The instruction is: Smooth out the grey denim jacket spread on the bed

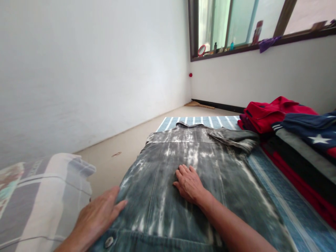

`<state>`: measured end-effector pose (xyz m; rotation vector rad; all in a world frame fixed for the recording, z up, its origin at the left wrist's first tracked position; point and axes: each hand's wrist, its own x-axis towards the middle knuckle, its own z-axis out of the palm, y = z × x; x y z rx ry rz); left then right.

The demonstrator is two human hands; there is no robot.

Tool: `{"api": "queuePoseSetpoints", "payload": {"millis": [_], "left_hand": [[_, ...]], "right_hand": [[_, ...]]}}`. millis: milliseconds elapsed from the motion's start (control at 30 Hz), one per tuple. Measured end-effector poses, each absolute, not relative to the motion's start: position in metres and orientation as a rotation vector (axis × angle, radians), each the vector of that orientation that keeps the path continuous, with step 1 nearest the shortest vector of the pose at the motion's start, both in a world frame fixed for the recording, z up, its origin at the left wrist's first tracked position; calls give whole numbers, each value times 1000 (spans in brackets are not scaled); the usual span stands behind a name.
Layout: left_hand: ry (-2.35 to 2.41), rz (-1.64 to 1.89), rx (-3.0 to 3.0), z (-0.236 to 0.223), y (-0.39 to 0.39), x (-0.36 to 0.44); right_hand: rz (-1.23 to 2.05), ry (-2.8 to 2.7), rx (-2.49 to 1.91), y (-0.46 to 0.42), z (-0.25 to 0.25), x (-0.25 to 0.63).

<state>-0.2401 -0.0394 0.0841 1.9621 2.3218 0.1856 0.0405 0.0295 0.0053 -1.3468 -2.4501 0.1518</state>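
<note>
A dark, bleach-streaked denim jacket [162, 196] lies spread back-up on a blue striped mat [283, 196]. My right hand [189, 183] rests flat on the middle of the jacket, fingers stretched forward. My left hand [98, 215] lies flat on the jacket's left edge, fingers extended, close to a metal button [108, 242]. One sleeve [233, 138] is folded across the upper right of the jacket. Neither hand grips anything.
A pile of folded clothes [294, 136], red, navy with a star, grey and black, sits to the right. A striped cushion or bedding [42, 199] lies at the left. White walls, a window sill [236, 49] with small items, and a broom [198, 104] by the far wall.
</note>
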Motion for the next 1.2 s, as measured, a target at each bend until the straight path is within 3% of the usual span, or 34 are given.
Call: {"api": "queuePoseSetpoints", "payload": {"millis": [233, 367, 533, 900, 1200], "left_hand": [[1614, 423, 2432, 55, 39, -122], [1553, 446, 2377, 16, 102, -87], [1571, 328, 2413, -6, 130, -89], [1315, -13, 2475, 5, 134, -113], [1214, -128, 2487, 18, 133, -113]], "right_hand": [[54, -2433, -1300, 30, -3, 37], [-26, -2469, -1277, 29, -7, 32], [-56, -2497, -1277, 27, -8, 27], [-61, -2325, -1237, 34, -7, 37], [214, -2057, -1565, 53, -7, 61]]}}
